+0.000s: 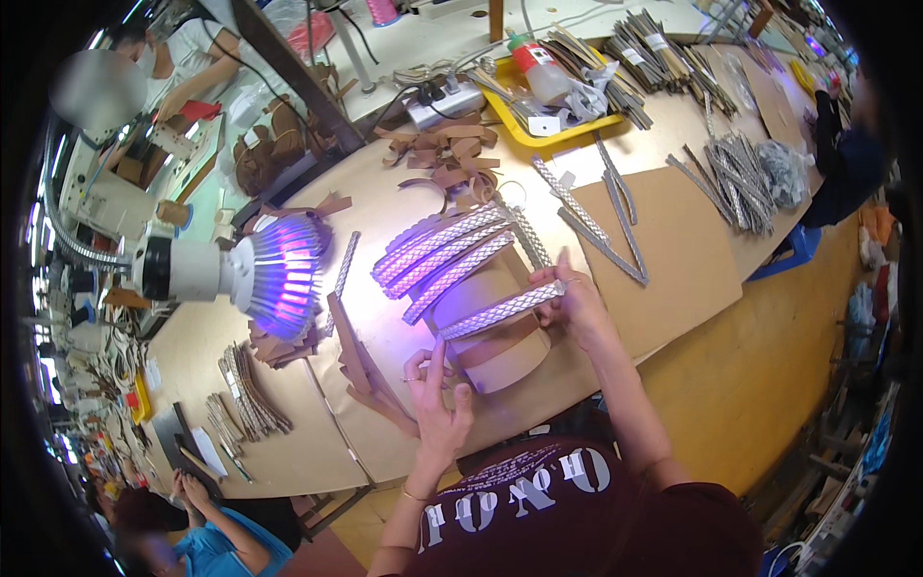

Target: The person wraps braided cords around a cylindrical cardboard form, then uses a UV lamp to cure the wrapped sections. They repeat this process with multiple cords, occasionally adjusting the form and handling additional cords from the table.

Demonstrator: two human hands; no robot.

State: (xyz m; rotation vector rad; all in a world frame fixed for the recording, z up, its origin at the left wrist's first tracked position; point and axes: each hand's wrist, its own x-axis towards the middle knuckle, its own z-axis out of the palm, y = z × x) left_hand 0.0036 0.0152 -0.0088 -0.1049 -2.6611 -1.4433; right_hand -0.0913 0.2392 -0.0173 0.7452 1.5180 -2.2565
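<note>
A silver braided strap (505,310) lies across a tan, curved cardboard form (514,367). My right hand (581,306) pinches the strap's right end between thumb and fingers. At its left end, the index fingertip of my left hand (440,412) touches the strap; the thumb stands apart and the other fingers are partly bent. A brown band (500,348) runs across the form just below the strap. Several more braided straps (447,252) lie side by side over the form's far end, tinted purple by the lamp.
A lit lamp (279,274) on a bendable arm hangs to the left. Brown strips (452,159) lie in a pile beyond the form. Farther back stands a yellow tray (548,139) with a bottle (540,69). Silver braid bundles (738,183) and a cardboard sheet (663,240) lie right.
</note>
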